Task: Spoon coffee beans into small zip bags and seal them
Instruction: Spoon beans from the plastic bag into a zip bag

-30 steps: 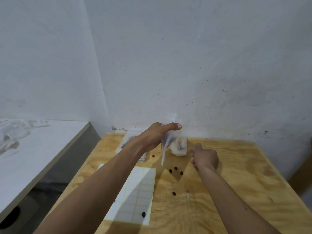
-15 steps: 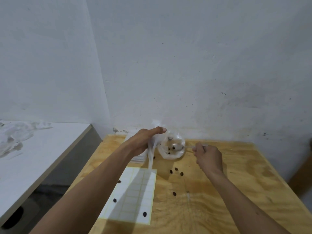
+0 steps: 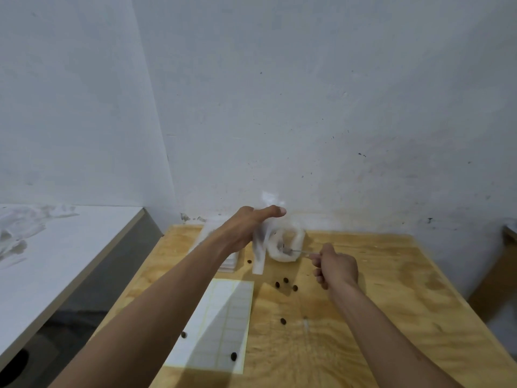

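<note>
My left hand (image 3: 246,228) holds a small clear zip bag (image 3: 258,253) by its top, and the bag hangs down just above the wooden table (image 3: 363,317). Right of it sits a white plastic bag of coffee beans (image 3: 288,243) with a rolled rim. My right hand (image 3: 335,266) grips a metal spoon (image 3: 298,251) whose bowl reaches into that white bag. Several loose coffee beans (image 3: 285,284) lie on the table in front of the bags.
A sheet of blank labels (image 3: 221,323) lies near the front left with a few beans on it. A stack of flat zip bags (image 3: 229,263) sits behind my left wrist. A white counter (image 3: 56,261) stands to the left; the wall is close behind.
My right hand has moved right and back, and the spoon now dips into the white bean bag. My left hand shifted the small zip bag left, then slightly back toward the bean bag.
</note>
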{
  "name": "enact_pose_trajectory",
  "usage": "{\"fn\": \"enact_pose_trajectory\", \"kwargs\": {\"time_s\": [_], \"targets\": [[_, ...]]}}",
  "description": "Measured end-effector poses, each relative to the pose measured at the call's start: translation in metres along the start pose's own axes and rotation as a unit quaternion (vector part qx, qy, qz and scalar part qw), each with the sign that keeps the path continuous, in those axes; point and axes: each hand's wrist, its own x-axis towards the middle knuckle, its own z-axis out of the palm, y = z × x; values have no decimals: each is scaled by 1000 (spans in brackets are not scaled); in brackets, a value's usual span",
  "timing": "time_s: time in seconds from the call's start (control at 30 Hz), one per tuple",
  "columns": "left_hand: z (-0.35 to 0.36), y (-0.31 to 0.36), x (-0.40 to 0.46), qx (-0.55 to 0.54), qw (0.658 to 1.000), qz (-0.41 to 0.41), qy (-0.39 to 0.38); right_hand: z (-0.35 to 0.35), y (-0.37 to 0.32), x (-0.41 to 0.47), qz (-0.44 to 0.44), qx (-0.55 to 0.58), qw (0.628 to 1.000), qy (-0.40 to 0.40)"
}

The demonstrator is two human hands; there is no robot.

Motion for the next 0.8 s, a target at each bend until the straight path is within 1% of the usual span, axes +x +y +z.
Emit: {"fn": "enact_pose_trajectory", "kwargs": {"time_s": [0.1, 0.2, 0.4, 0.53, 0.6, 0.67, 0.73, 0.8], "targets": [[-15, -13, -2, 18, 1000, -12, 16, -9, -6, 0, -39, -11, 999, 2], [-21, -21, -4, 4, 999, -30, 28, -15, -12, 0, -68, -37, 997, 6], [-8, -20, -10, -122, 991, -42, 23, -29, -23, 5, -84, -16, 995, 52], [12, -13, -13, -204, 978, -28, -29, -40, -38, 8, -98, 15, 992, 80], [20, -12, -12, -202, 977, -35, -63, -47, -46, 8, -98, 26, 990, 93], [22, -11, -13, -176, 980, -42, -83, -55, -53, 7, -103, 29, 990, 96], [20, -12, -16, -139, 986, -39, -80, -62, -58, 4, -113, 27, 989, 95], [15, -14, -19, -117, 991, -35, -59, -66, -60, 2, -121, 22, 988, 91]]}}
